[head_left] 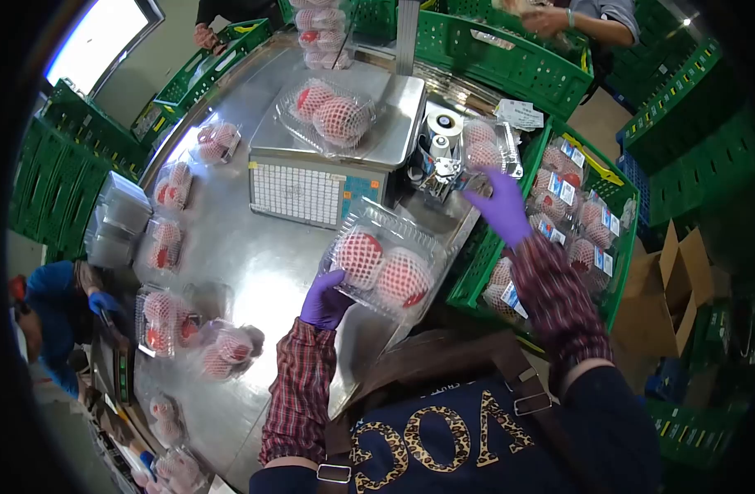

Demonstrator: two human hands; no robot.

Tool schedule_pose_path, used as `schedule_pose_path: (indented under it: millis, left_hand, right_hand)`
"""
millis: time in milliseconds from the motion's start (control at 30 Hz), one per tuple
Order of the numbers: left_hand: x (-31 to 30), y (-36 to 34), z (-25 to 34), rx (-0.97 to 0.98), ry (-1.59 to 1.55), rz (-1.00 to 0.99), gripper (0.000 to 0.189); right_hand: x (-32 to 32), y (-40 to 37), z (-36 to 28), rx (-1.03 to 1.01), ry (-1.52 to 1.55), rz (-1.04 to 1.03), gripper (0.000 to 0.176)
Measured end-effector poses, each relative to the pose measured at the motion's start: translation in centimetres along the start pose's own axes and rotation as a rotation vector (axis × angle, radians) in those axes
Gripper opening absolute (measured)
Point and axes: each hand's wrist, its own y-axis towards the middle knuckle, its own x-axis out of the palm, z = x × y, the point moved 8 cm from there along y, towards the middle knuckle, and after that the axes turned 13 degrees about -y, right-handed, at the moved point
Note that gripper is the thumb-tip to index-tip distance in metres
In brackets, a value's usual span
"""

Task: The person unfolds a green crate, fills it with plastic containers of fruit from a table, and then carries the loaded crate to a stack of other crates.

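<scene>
My left hand (324,301), in a purple glove, grips the near left side of a clear plastic pack (385,267) with two red fruits in white foam nets. My right hand (501,206), gloved in purple too, reaches to the label printer (443,169), its fingertips beside the printer's front; whether they hold a label is too small to tell. On the steel top of the scale (336,185) rests another two-fruit pack (332,115). Right of the printer's rolls lies one more pack (484,146). A green crate (468,284) at the right holds several labelled packs (556,188).
Several packs (173,185) stand along the left side of the steel table (262,263), near stacked clear lids (120,218). A cardboard box (666,305) is at the right. Co-workers' hands show at the top, and a person (56,305) in blue is at the left.
</scene>
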Motion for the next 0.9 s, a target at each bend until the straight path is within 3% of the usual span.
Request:
schedule_pose_path:
  millis: [33,133,167,233,300,367,433,467,500,567,633,733,767,800,833,867,900]
  left_hand:
    - [0.0,-0.2,0.2,0.073,0.032,0.039,0.065]
    - [-0.6,-0.5,0.1,0.182,0.044,0.112,0.065]
    - [-0.5,-0.3,-0.2,0.216,0.052,0.121,0.065]
    - [1.8,0.4,-0.4,0.272,0.129,0.125,0.069]
    - [2.7,1.7,-0.9,0.304,0.205,0.155,0.070]
    - [3.6,2.6,-2.1,0.351,0.148,0.149,0.070]
    - [4.3,3.6,-2.4,0.341,0.159,0.142,0.070]
    - [5.0,3.6,-2.7,0.323,0.176,0.182,0.072]
    - [5.6,4.3,-3.6,0.295,0.161,0.160,0.072]
    - [7.4,6.4,-6.4,0.236,0.132,0.119,0.074]
    - [11.2,8.6,-9.6,0.234,0.224,-0.087,0.081]
    - [13.2,10.0,-13.5,0.071,0.408,-0.251,0.089]
    - [13.5,9.9,-14.0,0.045,0.497,-0.251,0.086]
    - [13.2,9.7,-14.3,0.083,0.664,-0.327,0.082]
    - [12.9,10.0,-15.7,0.125,0.829,-0.405,0.078]
    - [12.6,10.3,-17.5,0.150,1.013,-0.425,0.074]
    - [12.3,10.4,-19.1,0.175,1.187,-0.454,0.070]
  right_hand:
    - [-0.9,1.0,-0.6,-0.127,-0.390,0.252,0.039]
    - [3.6,1.3,2.8,0.033,-0.410,-0.182,0.037]
    - [2.6,0.6,3.4,0.075,-0.256,-0.117,0.032]
    - [1.1,-2.3,3.3,0.317,0.704,-0.188,0.030]
    - [-1.7,-2.9,-4.1,0.172,0.818,-0.236,0.027]
    - [-2.8,-3.4,-9.8,-0.257,0.005,0.048,0.026]
    - [-4.0,-3.8,-5.4,0.155,0.124,-0.042,0.031]
    - [-3.0,-5.2,-2.1,0.327,0.274,-0.090,0.041]
    - [-2.7,-6.5,0.4,0.356,0.467,-0.014,0.049]
    - [-0.4,-9.0,2.9,0.541,1.062,-0.115,0.049]
    - [-0.7,-11.3,3.4,0.782,1.554,-0.193,0.047]
    - [-1.8,-11.3,11.7,0.710,1.928,-0.071,0.040]
    - [-1.9,-12.8,17.7,0.781,1.707,0.134,0.036]
    - [-6.9,-10.5,16.1,0.565,1.573,0.105,0.032]
    - [-7.7,-11.0,23.0,0.694,1.421,0.204,0.035]
    - [-10.4,-10.3,28.9,0.626,1.362,0.443,0.046]
    - [-15.8,-7.6,27.8,0.589,1.127,0.487,0.058]
